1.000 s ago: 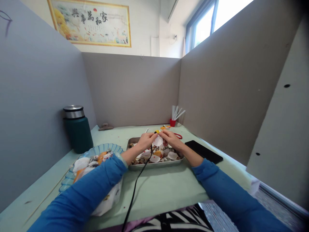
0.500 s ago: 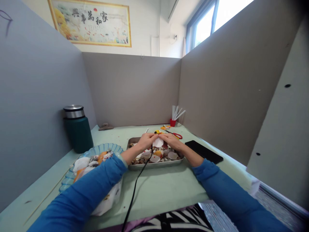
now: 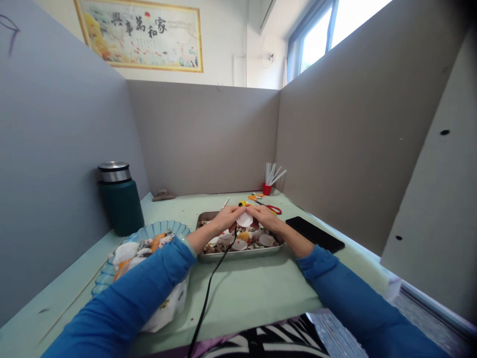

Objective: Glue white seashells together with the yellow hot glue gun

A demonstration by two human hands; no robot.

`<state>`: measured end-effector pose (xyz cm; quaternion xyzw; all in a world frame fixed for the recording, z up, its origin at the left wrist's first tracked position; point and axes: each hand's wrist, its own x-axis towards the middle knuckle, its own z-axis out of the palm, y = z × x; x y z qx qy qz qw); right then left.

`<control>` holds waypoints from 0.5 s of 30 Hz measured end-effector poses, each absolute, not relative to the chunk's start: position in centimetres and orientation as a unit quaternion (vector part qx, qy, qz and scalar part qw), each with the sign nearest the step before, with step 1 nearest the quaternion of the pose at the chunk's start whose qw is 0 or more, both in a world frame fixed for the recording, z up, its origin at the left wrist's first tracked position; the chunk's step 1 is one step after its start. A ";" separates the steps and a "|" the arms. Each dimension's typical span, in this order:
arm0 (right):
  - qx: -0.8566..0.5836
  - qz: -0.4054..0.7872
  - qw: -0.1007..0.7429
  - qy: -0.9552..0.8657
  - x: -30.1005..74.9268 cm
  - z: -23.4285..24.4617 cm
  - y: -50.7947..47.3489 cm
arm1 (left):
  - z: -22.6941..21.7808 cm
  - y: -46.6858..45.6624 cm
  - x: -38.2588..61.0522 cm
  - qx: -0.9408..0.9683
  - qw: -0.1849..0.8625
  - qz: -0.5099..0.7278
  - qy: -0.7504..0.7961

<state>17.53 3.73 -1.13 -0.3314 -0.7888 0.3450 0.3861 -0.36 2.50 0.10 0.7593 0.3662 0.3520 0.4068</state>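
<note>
My left hand [image 3: 226,219] and my right hand [image 3: 265,217] meet over a metal tray [image 3: 238,254] full of shells and small stones. Both pinch the same white scallop shell [image 3: 245,219], held just above the tray's contents, fingers of each hand closed on its edges. More white and orange shells [image 3: 266,240] lie loose in the tray under my hands. A black cable [image 3: 208,288] runs from the tray area down toward me between my blue sleeves.
A blue glass plate [image 3: 112,271] heaped with shells sits at the left, a green flask [image 3: 119,199] behind it. A black phone [image 3: 315,233] lies right of the tray. Red scissors [image 3: 275,209] and a red cup of white sticks [image 3: 269,181] stand at the back. Partition walls enclose three sides.
Both hands have shifted slightly, the left rising a little, while keeping hold of the white shell. Nothing else on the table has moved.
</note>
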 end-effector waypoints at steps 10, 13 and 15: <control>-0.309 0.362 0.379 -0.794 17.7 -1.6 4.2 | 0.2 2.3 -0.3 0.753 0.408 0.359 0.371; -0.301 0.372 0.375 -0.794 17.8 -1.8 4.5 | 0.2 2.3 -0.3 0.753 0.411 0.357 0.370; -0.299 0.378 0.376 -0.792 17.8 -1.9 4.7 | 0.1 2.3 -0.3 0.754 0.412 0.358 0.366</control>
